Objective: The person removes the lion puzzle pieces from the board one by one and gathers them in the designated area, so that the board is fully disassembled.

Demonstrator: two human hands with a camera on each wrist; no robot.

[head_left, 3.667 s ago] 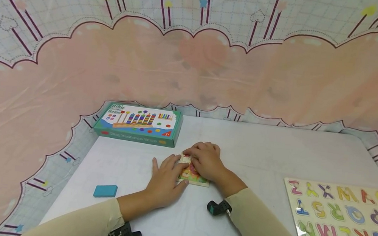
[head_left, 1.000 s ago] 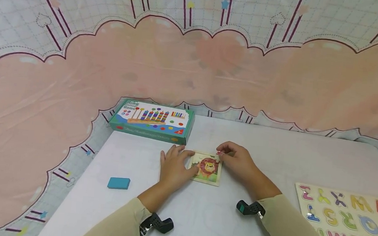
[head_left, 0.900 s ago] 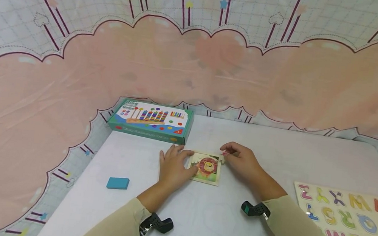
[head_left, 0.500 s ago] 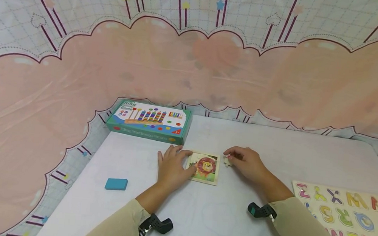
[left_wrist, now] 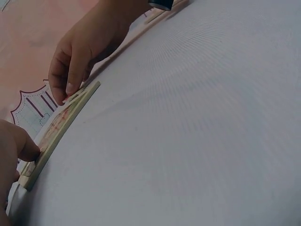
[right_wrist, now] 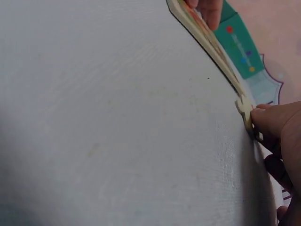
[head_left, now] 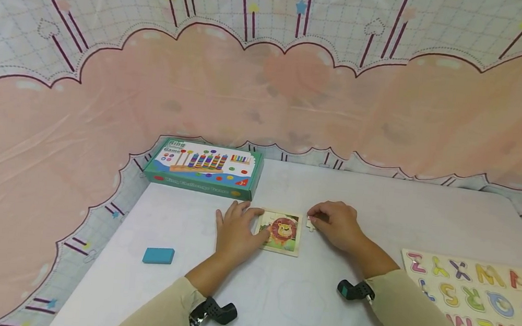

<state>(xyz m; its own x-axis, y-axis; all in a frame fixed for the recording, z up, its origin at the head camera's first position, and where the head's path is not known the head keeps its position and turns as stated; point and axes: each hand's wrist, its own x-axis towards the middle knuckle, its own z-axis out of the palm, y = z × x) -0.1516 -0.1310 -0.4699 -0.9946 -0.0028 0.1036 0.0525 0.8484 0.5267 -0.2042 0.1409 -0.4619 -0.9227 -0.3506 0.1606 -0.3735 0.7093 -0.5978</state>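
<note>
A small square wooden jigsaw puzzle (head_left: 284, 231) with a lion picture lies flat on the white table. My left hand (head_left: 239, 234) rests at its left side, fingers spread, the thumb pressing on the picture and the index finger at the far left corner. Just off the puzzle's right edge, my right hand (head_left: 340, 226) pinches a pale puzzle piece (head_left: 310, 225) between thumb and fingers. In the right wrist view the piece (right_wrist: 244, 110) shows its knobbed outline close to the puzzle's corner, part of it hidden behind the thumb.
A green ring game box (head_left: 203, 170) lies behind the left hand. To the left is a blue block (head_left: 158, 255). A wooden letter board (head_left: 489, 295) fills the front right of the table. A patterned cloth (head_left: 267, 95) hangs behind.
Both hands were over the puzzle at first. The right hand then drew a piece away past the puzzle's right edge and has shifted slightly back left. The left hand stays on the puzzle.
</note>
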